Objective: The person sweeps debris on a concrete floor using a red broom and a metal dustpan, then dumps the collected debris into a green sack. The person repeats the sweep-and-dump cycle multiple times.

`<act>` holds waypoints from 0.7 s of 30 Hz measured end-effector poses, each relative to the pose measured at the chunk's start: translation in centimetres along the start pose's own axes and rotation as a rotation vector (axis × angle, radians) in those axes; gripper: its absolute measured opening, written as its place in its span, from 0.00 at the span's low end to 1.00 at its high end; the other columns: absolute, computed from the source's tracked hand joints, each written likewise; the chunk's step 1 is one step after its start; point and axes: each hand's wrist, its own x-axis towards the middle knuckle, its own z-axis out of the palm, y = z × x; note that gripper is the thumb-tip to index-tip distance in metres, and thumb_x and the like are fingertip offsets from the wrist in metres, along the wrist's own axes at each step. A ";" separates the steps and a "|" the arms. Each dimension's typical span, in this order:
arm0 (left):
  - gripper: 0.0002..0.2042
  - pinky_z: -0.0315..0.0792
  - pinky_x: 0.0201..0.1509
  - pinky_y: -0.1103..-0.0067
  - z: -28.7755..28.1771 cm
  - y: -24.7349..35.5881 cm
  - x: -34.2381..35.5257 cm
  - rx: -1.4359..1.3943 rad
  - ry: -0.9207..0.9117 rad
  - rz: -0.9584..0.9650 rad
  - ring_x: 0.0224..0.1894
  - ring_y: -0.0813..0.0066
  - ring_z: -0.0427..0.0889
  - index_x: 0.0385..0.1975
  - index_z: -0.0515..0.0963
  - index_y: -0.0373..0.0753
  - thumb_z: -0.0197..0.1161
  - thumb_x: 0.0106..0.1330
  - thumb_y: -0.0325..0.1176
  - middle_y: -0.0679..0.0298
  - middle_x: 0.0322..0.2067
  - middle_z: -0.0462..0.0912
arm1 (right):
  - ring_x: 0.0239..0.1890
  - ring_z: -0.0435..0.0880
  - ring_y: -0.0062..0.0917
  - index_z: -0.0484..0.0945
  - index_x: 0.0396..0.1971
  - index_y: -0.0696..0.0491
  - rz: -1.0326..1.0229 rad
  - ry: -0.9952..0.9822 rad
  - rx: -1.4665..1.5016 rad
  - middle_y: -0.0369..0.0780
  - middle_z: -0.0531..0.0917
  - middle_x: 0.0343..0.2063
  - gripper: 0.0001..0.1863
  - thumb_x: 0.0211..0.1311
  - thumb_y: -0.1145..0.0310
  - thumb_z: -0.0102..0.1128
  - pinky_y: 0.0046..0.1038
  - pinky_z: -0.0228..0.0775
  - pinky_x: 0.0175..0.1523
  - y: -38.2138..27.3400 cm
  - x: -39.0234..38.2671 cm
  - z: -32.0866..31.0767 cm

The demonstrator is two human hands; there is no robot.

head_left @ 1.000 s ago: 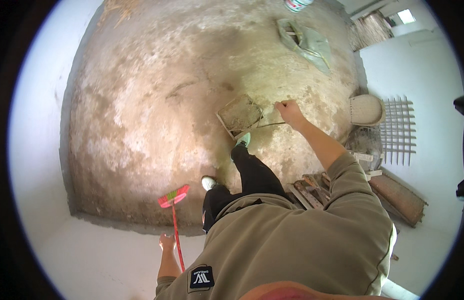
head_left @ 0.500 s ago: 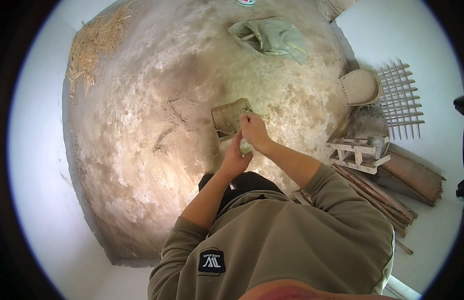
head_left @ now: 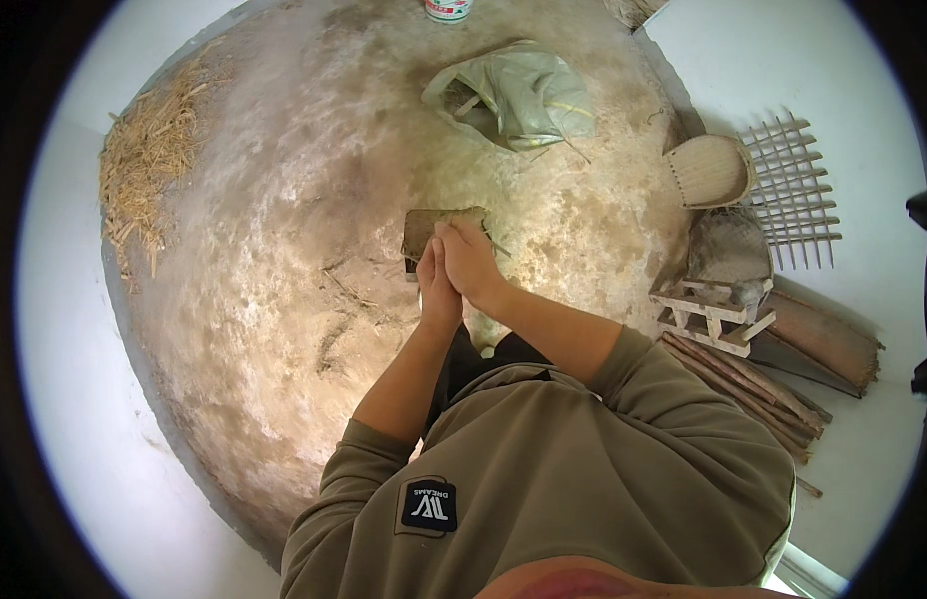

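Note:
A dirty, squarish pan-like object [head_left: 420, 220] with a dark lower edge is in front of me, partly hidden by my hands. My right hand [head_left: 463, 262] has curled fingers over it; a thin stick-like piece shows just beyond them. My left hand [head_left: 438, 288] is pressed against the underside of the right, fingers together. What either hand grips is hidden. A pale shoe [head_left: 487, 349] shows below my hands.
Straw [head_left: 149, 150] lies at left, a crumpled green sack [head_left: 533, 90] and a bucket [head_left: 448, 10] farther ahead. Against the right wall are a woven basket [head_left: 708, 170], a lattice rack [head_left: 798, 190], a wooden frame [head_left: 713, 317], a rolled mat [head_left: 818, 334] and several poles [head_left: 743, 394].
My left hand has left the broom's side and come up to join the right. Both hands have moved leftward in view; the view has shifted, so the broom is out of sight.

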 end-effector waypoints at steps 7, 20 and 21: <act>0.24 0.70 0.50 0.79 -2.0 3.3 7.3 0.430 0.012 0.246 0.44 0.77 0.76 0.55 0.73 0.32 0.46 0.78 0.49 0.64 0.41 0.78 | 0.32 0.68 0.26 0.67 0.32 0.56 -0.117 -0.082 0.113 0.39 0.70 0.29 0.11 0.72 0.65 0.53 0.30 0.63 0.43 -3.8 4.3 4.8; 0.28 0.72 0.45 0.71 4.2 8.5 22.8 -0.223 0.339 0.442 0.40 0.70 0.75 0.64 0.65 0.30 0.55 0.74 0.47 0.61 0.39 0.75 | 0.56 0.66 0.44 0.65 0.43 0.55 -0.746 -0.705 -0.205 0.53 0.67 0.54 0.22 0.68 0.50 0.57 0.44 0.56 0.61 -14.8 21.5 1.0; 0.31 0.71 0.40 0.74 2.6 10.7 24.3 -0.085 0.305 0.337 0.36 0.73 0.73 0.64 0.64 0.27 0.56 0.73 0.48 0.61 0.36 0.75 | 0.67 0.61 0.48 0.66 0.51 0.55 -0.771 -0.726 -0.211 0.60 0.56 0.68 0.26 0.68 0.50 0.58 0.47 0.53 0.65 -15.0 24.0 0.4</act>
